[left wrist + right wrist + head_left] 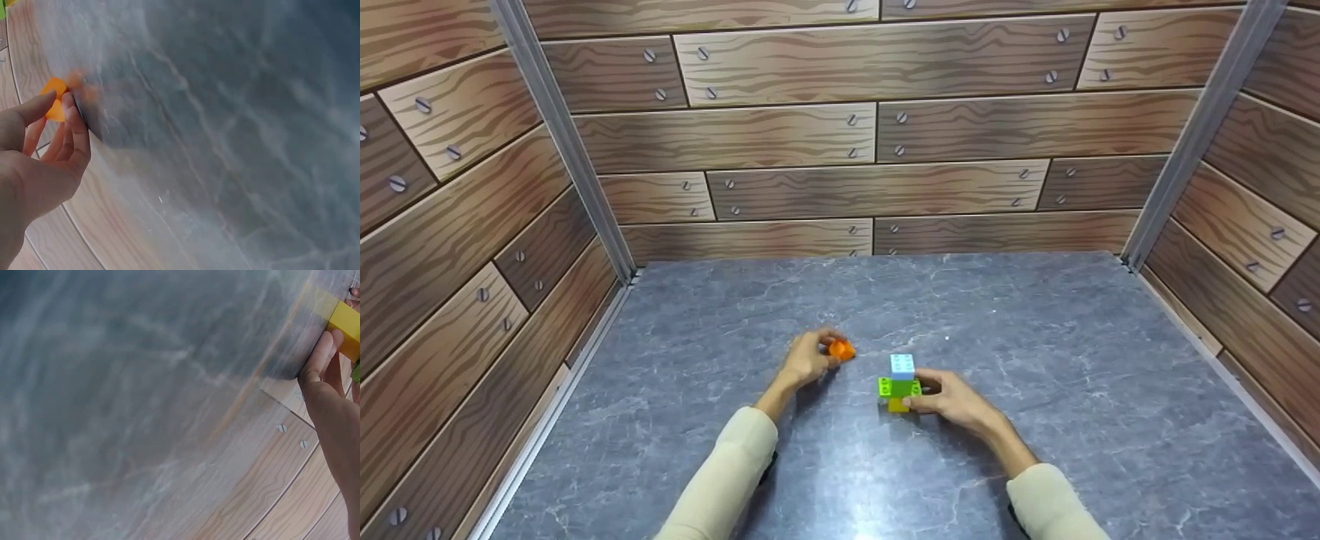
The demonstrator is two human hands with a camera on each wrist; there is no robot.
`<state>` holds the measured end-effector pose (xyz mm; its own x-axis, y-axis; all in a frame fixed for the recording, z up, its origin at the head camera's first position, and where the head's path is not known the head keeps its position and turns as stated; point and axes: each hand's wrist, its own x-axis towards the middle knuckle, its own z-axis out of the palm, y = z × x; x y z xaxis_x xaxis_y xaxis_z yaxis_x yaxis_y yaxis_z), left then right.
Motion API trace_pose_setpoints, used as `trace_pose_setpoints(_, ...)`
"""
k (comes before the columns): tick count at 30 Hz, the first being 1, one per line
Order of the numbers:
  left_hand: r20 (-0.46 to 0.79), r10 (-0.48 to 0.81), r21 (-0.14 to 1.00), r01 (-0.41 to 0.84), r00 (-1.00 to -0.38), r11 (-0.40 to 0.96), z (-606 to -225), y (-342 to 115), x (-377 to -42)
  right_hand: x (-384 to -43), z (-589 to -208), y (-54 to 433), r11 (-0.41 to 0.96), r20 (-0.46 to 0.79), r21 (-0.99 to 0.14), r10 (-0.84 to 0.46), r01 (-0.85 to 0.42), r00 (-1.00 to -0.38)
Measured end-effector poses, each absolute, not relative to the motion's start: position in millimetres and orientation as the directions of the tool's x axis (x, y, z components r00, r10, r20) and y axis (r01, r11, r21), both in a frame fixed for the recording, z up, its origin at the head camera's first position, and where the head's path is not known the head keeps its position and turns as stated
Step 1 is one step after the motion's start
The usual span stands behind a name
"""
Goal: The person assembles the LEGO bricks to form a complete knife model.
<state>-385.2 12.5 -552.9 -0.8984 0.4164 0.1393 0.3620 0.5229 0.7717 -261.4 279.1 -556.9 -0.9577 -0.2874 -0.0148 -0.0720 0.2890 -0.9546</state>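
Note:
My left hand pinches a small orange block between thumb and fingers, close over the table. In the left wrist view the orange block shows angled faces, partly covered by the thumb. To the right, my right hand grips a small stack of toy building bricks from its right side. The stack has a light blue brick on top, green bricks in the middle that stick out to both sides, and a yellow brick at the bottom. In the right wrist view the yellow brick is beside the fingertips.
Both hands work over a grey marbled tabletop with a glossy sheen. Wood-plank patterned walls rise at the back and both sides, with grey metal strips at the corners.

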Motion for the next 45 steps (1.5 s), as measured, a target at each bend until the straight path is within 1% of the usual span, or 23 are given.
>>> trace_pose_setpoints(6,0.183,0.431,0.737,0.413,-0.884,0.534,-555,16,-383,-260,-556,278,0.278,-0.016,-0.958,-0.288,-0.067,-0.958)
trace_pose_setpoints(10,0.181,0.413,0.764,0.392,-0.892,0.513,-556,16,-380,-260,-557,279,0.284,-0.003,-0.955,-0.301,-0.087,-0.954)
trace_pose_setpoints(16,0.154,0.398,0.841,0.332,-0.904,0.428,-551,15,-371,-261,-556,281,0.283,-0.004,-0.955,-0.296,-0.084,-0.955)
trace_pose_setpoints(21,0.122,0.398,0.88,0.285,-0.909,0.381,-547,10,-363,-262,-556,278,0.273,-0.02,-0.96,-0.298,-0.066,-0.954)
trace_pose_setpoints(23,0.116,0.418,0.898,0.275,-0.901,0.343,-545,8,-360,-262,-556,277,0.277,-0.027,-0.959,-0.297,-0.059,-0.955)
trace_pose_setpoints(27,0.129,0.477,0.939,0.261,-0.869,0.223,-539,10,-353,-262,-556,276,0.281,-0.04,-0.959,-0.284,-0.044,-0.958)
trace_pose_setpoints(30,0.141,0.488,0.95,0.257,-0.861,0.179,-537,13,-350,-261,-556,277,0.281,-0.04,-0.959,-0.277,-0.042,-0.96)
trace_pose_setpoints(36,0.132,0.463,0.95,0.246,-0.877,0.194,-540,15,-351,-260,-556,278,0.29,-0.026,-0.955,-0.283,-0.06,-0.959)
trace_pose_setpoints(45,0.121,0.453,0.968,0.205,-0.883,0.142,-535,15,-348,-261,-556,279,0.278,-0.013,-0.958,-0.295,-0.072,-0.955)
